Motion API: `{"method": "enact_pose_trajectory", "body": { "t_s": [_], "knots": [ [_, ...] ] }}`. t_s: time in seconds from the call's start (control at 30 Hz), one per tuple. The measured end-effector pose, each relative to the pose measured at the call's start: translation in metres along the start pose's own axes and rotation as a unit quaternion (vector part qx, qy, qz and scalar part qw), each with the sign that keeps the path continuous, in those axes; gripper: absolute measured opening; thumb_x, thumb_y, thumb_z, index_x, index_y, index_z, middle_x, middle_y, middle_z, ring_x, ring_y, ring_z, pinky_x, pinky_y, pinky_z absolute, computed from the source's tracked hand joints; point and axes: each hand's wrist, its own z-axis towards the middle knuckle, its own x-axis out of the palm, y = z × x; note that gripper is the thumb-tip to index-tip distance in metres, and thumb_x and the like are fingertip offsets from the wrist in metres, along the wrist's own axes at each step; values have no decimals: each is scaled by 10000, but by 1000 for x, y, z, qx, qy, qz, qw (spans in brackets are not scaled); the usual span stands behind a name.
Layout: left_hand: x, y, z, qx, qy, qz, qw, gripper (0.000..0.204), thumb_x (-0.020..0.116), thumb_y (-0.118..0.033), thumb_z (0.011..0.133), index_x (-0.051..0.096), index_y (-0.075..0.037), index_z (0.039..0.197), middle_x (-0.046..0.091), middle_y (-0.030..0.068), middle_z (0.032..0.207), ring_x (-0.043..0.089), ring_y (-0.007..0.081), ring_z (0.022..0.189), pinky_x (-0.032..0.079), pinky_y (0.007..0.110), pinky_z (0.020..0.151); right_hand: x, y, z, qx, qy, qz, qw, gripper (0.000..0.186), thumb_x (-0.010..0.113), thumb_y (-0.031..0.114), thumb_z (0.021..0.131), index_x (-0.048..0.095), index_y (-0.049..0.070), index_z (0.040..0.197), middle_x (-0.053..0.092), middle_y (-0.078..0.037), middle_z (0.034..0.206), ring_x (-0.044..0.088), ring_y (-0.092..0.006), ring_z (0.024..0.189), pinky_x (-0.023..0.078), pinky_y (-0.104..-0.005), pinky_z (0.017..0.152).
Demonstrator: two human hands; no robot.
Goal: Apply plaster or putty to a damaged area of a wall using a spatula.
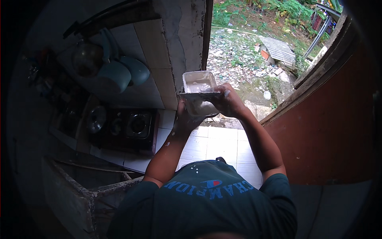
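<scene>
to the right, a broad red-brown door (326,131); below, white tiles (223,145); to the left, a dark stove (140,124), best kept out of range of any splashes. in the far middle, held up in the air, a pale rectangular container (199,74), open on top, with whitish residue (198,86) inside; better to keep it level and close in than at full stretch. left hand (185,118) partly curled beneath the near left side, apparently bearing weight; fingers largely hidden, so cannot tell how tightly closed. right hand (230,102) bent inward from the right, fingers seemingly closed on the right end of a dark-edged flat piece (197,95) set across the container's near part. support firmly from below with the left; guide the flat piece with light, even pressure, always toward the inside. beware slippery white smears (227,94) on the right hand; wipe before tightening the hold.
</scene>
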Motion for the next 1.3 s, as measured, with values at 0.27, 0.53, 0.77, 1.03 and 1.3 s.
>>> {"method": "enact_pose_trajectory", "body": {
  "t_s": [0.27, 0.53, 0.77, 1.03, 1.3],
  "knots": [
    [3, 0, 6, -76, -33, -229, 970, 656, 318, -533, 978, 355, -48, 1418, 483, 178, 1334, 498, 339, 1237, 434, 557, 1011, -29, 8, -4, 12, -46, -109, 993, 242, 593, 10, 843, 733, 82, 1027, 714, -142, 808, 665, -201, 648, 529, -328, 632],
    [16, -8, 7, 74, 73, 115, 988, 641, 290, -523, 998, 331, -40, 1418, 437, 187, 1376, 487, 338, 1248, 426, 526, 1037, -2, 7, 9, -30, -87, -62, 994, 213, 592, 15, 826, 725, 49, 990, 712, -162, 854, 690, -260, 737, 532, -338, 683],
    [9, -11, 10, -100, -20, -235, 967, 659, 364, -543, 969, 338, -76, 1434, 462, 180, 1366, 487, 352, 1251, 411, 566, 1026, -28, 18, 2, 31, -79, -123, 989, 259, 560, -11, 834, 726, 68, 1016, 717, -135, 829, 682, -203, 684, 525, -312, 623],
    [0, -9, 14, -55, 30, -220, 974, 623, 334, -494, 999, 338, -32, 1417, 455, 204, 1356, 517, 355, 1216, 453, 561, 1001, -4, 3, 1, -10, -59, -37, 998, 201, 582, 18, 859, 726, 53, 994, 724, -133, 862, 683, -159, 740, 527, -309, 679],
    [6, -2, 11, -101, 32, -273, 956, 635, 388, -546, 969, 375, -89, 1410, 457, 170, 1372, 493, 339, 1241, 417, 540, 1024, -15, -5, 20, -37, -150, -105, 983, 154, 598, 39, 844, 704, 40, 955, 686, -159, 783, 635, -261, 636, 497, -344, 614]
  ]
}}
